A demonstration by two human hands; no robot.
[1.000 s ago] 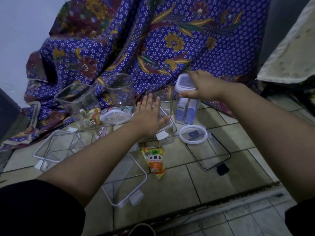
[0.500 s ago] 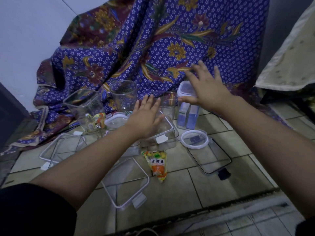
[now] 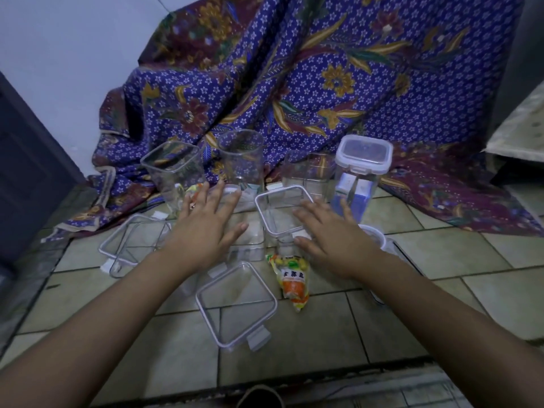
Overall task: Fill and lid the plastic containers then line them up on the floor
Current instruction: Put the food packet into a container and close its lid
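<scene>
A tall lidded container (image 3: 360, 172) with blue boxes inside stands at the back right, free of both hands. In the centre sits a clear container with a white-rimmed lid (image 3: 284, 212). My right hand (image 3: 329, 235) hovers spread at that lid's right front corner, holding nothing. My left hand (image 3: 209, 228) is spread above a low clear container (image 3: 245, 244) to the left of it. Three open clear containers, a square one (image 3: 173, 169), a round one (image 3: 241, 157) and another (image 3: 306, 172), stand in a row at the back. An orange snack packet (image 3: 293, 279) lies on the floor tiles.
Loose square lids lie on the tiles at front centre (image 3: 237, 304) and at left (image 3: 132, 242). A round white-rimmed lid (image 3: 375, 235) peeks out behind my right wrist. A blue patterned cloth (image 3: 309, 83) drapes behind the containers. A dark panel (image 3: 26, 178) stands at left.
My right hand left the tall lidded container and came down toward the centre lid. My left hand shifted left off that lid. The camera moved closer and lower.
</scene>
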